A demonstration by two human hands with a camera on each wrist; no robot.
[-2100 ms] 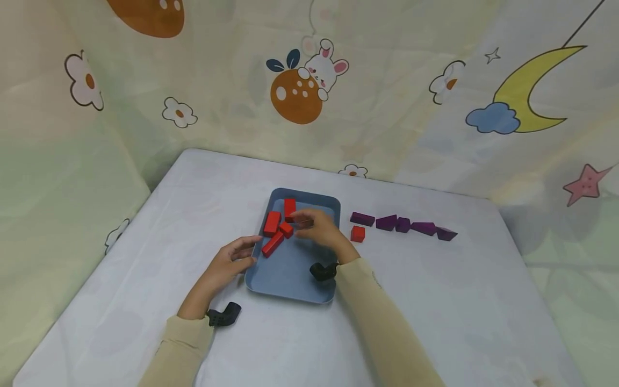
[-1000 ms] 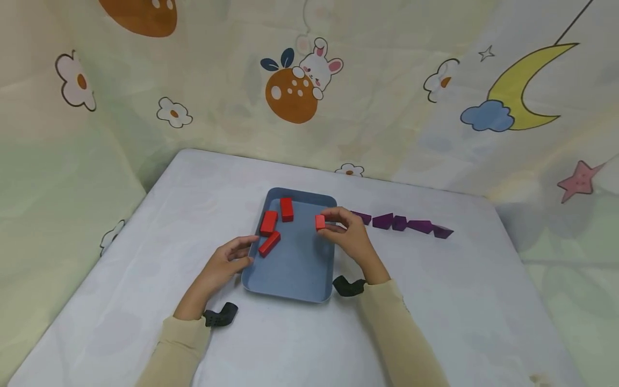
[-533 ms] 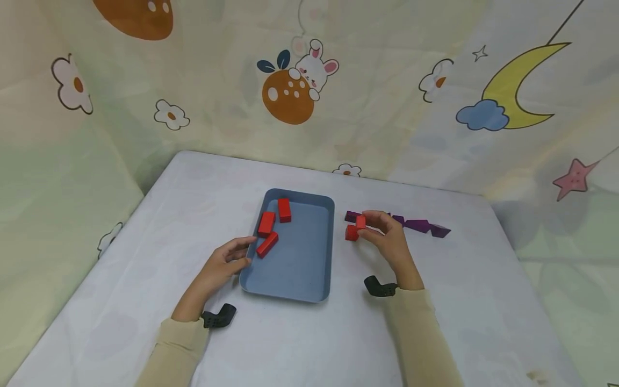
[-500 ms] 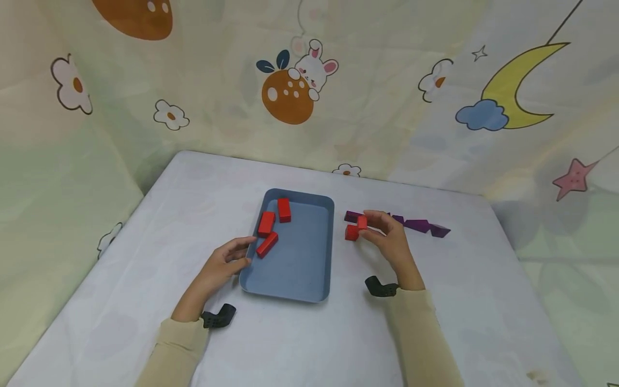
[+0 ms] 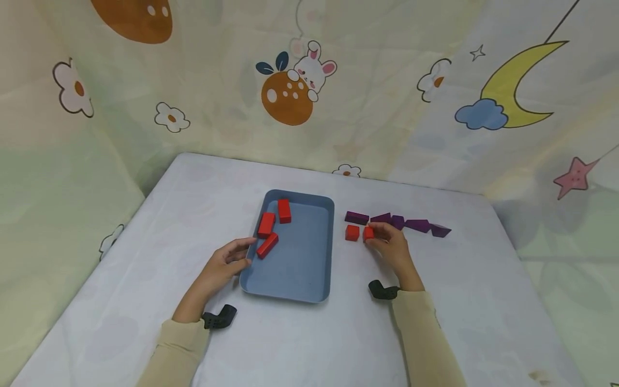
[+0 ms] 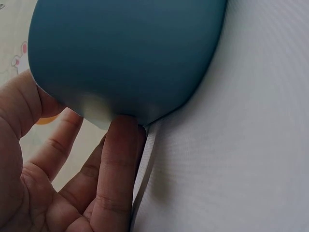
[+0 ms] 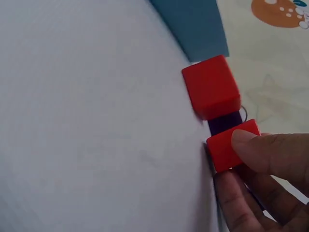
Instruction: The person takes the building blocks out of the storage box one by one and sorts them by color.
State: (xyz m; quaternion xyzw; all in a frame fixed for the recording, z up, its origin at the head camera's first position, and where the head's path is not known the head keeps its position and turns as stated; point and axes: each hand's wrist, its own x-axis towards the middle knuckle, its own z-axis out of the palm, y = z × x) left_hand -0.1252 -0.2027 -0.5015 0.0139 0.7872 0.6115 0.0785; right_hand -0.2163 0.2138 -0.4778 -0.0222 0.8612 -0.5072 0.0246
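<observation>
My right hand (image 5: pixel 394 252) pinches a small red block (image 5: pixel 368 234) between thumb and fingers, low over the white table. In the right wrist view the thumb lies on that block's face, and the second red block (image 7: pixel 212 87) stands close by, with a small gap between them. My left hand (image 5: pixel 223 267) is at the left side of the blue-grey tray (image 5: pixel 295 277); its fingertips touch the outer wall in the left wrist view. Inside the tray, along its left side, lie three longer red blocks, including an upright-looking one (image 5: pixel 284 210) and a slanted one (image 5: pixel 267 245).
Just behind the red blocks on the table runs a row of several purple blocks (image 5: pixel 357 217), partly hidden by my right hand. White cloth (image 5: pixel 271 344) covers the table. A patterned curtain (image 5: pixel 377 107) hangs behind it.
My right hand took a small red block from the tray, carried it right and lowered it beside the red block on the table. My left hand stays at the tray's side.
</observation>
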